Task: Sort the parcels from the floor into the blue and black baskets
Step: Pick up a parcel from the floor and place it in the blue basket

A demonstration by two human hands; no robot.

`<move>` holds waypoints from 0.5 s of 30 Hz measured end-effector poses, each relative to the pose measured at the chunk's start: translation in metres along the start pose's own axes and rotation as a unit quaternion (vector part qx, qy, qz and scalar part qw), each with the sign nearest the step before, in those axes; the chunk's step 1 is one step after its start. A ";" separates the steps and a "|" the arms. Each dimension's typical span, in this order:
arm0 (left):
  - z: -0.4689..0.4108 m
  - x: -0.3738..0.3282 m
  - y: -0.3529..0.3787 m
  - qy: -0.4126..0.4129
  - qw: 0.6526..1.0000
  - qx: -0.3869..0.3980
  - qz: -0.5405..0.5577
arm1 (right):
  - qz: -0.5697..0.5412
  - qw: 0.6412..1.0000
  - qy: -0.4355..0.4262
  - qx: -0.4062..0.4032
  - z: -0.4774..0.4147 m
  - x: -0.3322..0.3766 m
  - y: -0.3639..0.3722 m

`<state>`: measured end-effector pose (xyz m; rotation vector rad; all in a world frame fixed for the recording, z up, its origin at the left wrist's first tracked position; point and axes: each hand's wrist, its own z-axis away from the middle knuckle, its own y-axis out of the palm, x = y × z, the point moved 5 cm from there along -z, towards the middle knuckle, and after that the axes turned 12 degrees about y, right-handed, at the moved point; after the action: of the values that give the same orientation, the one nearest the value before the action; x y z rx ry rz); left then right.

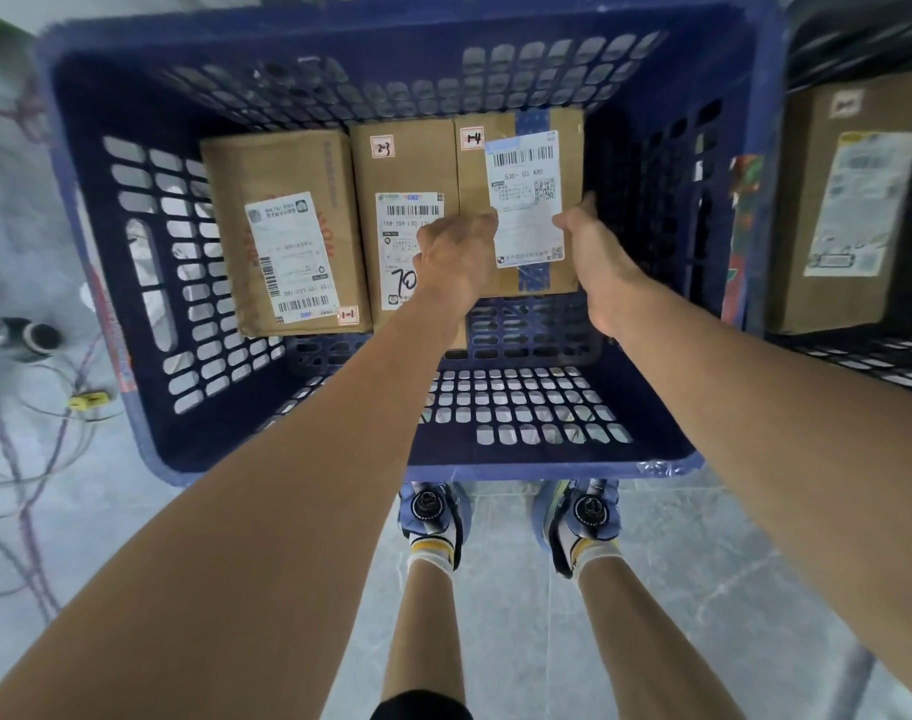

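I look down into the blue basket (147, 283) in front of my feet. Three brown cardboard parcels lie side by side on its floor. The left parcel (266, 200) is marked 1-1 and the middle parcel (401, 168) 2-3. The right parcel (521, 148), marked 1-4, carries blue tape and a white shipping label. My left hand (456, 259) grips its left edge and my right hand (594, 252) grips its right edge. Whether this parcel rests on the basket floor or hangs just above it is unclear.
The black basket (859, 356) stands to the right of the blue one with one labelled parcel (838, 200) inside. Cables (38, 449) and a black-and-silver cylinder (27, 335) lie on the grey tiled floor at the left. My shoes (433, 517) stand just before the blue basket.
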<state>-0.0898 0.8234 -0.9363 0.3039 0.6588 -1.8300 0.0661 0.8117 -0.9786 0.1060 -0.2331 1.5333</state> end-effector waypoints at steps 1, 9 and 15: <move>-0.003 0.003 0.002 0.007 1.000 0.005 -0.012 | -0.005 1.000 -0.005 0.001 0.006 0.004 0.000; 0.092 -0.088 -0.038 0.069 0.995 -0.005 0.078 | -0.070 0.991 -0.113 0.034 0.132 0.067 -0.006; 0.200 -0.228 -0.077 0.160 0.981 -0.018 0.111 | -0.147 0.969 -0.199 0.016 0.280 0.146 -0.058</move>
<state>-0.0583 0.9055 -0.6354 0.6308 0.8426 -1.5682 0.1035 0.8919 -0.6704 0.4583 -0.4892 1.2098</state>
